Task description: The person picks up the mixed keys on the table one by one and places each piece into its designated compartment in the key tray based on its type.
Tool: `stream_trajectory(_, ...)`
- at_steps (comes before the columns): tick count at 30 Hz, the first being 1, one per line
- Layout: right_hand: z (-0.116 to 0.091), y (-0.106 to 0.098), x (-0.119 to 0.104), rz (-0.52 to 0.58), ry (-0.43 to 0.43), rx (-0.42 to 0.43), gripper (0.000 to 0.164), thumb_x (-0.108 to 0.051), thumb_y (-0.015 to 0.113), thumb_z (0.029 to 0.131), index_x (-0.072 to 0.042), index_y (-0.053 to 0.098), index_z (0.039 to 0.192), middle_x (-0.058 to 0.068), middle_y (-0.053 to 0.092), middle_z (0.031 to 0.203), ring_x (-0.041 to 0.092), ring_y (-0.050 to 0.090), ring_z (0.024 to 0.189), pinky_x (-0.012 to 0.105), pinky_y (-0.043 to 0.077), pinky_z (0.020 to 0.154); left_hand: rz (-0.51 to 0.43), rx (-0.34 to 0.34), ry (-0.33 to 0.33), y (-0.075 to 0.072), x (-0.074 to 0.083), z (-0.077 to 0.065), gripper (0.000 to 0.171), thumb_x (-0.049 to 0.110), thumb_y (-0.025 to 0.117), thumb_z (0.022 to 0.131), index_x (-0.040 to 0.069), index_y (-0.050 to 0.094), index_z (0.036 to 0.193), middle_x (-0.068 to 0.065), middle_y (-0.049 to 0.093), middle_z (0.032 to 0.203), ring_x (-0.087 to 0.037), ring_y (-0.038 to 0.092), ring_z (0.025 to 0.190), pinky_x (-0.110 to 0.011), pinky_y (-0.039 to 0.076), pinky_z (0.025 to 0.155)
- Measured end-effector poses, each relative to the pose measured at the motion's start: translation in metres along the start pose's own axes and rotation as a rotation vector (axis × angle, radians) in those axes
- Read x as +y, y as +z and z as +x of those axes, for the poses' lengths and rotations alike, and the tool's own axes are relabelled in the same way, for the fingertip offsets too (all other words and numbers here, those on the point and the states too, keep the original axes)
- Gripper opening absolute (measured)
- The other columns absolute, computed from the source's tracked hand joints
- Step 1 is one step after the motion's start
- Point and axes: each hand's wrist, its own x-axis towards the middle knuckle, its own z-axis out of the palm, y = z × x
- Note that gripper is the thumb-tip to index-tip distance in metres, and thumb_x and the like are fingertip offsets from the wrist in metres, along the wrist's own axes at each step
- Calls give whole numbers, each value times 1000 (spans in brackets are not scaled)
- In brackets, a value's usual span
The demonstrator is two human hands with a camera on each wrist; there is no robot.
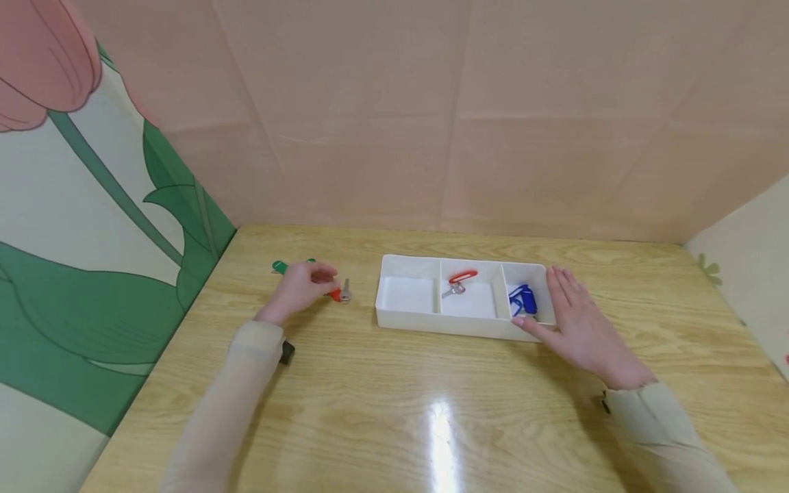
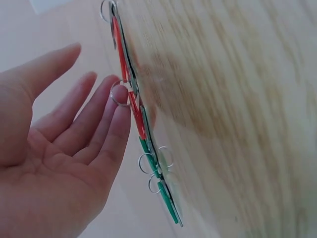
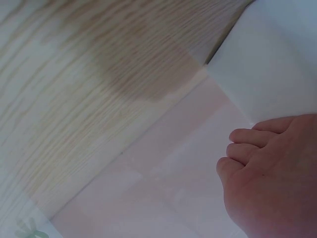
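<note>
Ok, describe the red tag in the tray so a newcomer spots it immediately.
On the wooden table sits a long white tray. In its middle compartment, by a silver key, lies the tag: red, unlike the blue items one compartment right.

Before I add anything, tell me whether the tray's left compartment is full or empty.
Empty: in the head view, the left compartment shows bare white floor, nothing lying on it.

Head cam's decent tbh, soft even light, but a white glare streak blows out the near part of the worktop, and blurry-edged shadows fall beside the left sleeve and right sleeve. Both wrist cams look hazy, washed out, wood grain smeary in the left.
</note>
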Motion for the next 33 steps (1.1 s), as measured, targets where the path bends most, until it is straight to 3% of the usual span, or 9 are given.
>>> stream_trajectory(11,0,-3,-1,0,3,-9,107,-60,61,96,5,6,160,28,5,165,35,-4,153,49,0,123,84,-99,15,-1,2,-6,33,3,78,89,3,71,122,-8,70,107,-22,64,98,-38,55,88)
stream_trajectory(19,-1,-3,-3,1,0,-3,107,-60,62,95,6,7,159,29,6,165,36,-4,153,48,0,123,97,-129,28,3,7,-8,28,1,79,87,1,75,115,-6,72,100,-20,64,91,-36,55,84)
stream_trajectory(33,-1,-3,-3,13,1,1,107,-59,62,96,3,4,160,28,6,165,35,-4,153,52,4,122,140,-171,9,7,6,-7,19,6,81,88,7,78,107,-2,72,99,-19,65,93,-37,54,87)
